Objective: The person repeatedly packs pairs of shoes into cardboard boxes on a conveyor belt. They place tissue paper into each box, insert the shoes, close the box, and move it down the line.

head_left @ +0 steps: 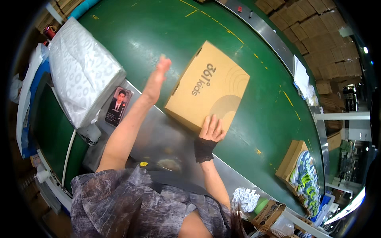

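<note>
A closed brown cardboard shoebox (208,89) with dark printing on its lid lies at a slant on the green work surface (135,35), its near corner by the metal edge. My right hand (212,128), with a black lace cuff around the wrist, rests on the lid near the box's lower edge, fingers lying flat and a little apart. To the left of the box, my left hand (160,70) is raised, apart from the box and smeared by motion, so its fingers cannot be made out. Nothing shows clearly in it.
Left of my left arm are a phone (118,106) with a lit screen and a stack wrapped in patterned white sheeting (83,71). An open carton of colourful shoes (305,178) stands at right. White bundled strips (245,199) lie near my right elbow. Stacked cartons (317,35) fill the far right.
</note>
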A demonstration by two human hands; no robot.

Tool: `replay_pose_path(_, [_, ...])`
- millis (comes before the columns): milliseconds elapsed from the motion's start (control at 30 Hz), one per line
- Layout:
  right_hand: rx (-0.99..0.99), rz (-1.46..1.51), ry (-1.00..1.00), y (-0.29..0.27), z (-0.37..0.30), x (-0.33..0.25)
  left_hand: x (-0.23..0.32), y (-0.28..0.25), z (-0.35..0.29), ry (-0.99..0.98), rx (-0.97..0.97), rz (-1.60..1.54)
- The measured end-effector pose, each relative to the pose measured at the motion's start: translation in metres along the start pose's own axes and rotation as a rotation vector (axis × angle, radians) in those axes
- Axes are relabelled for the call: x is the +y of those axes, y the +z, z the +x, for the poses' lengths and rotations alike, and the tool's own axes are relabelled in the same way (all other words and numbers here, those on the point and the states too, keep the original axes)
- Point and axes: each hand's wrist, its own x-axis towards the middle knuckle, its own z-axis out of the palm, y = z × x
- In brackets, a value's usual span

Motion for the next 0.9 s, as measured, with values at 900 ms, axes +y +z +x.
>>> replay_pose_path(900, [-0.370, 0.094, 0.012, -0.082, -0.057, 0.047, -0.043, 0.070, -0.055, -0.100, -0.424, 0.692])
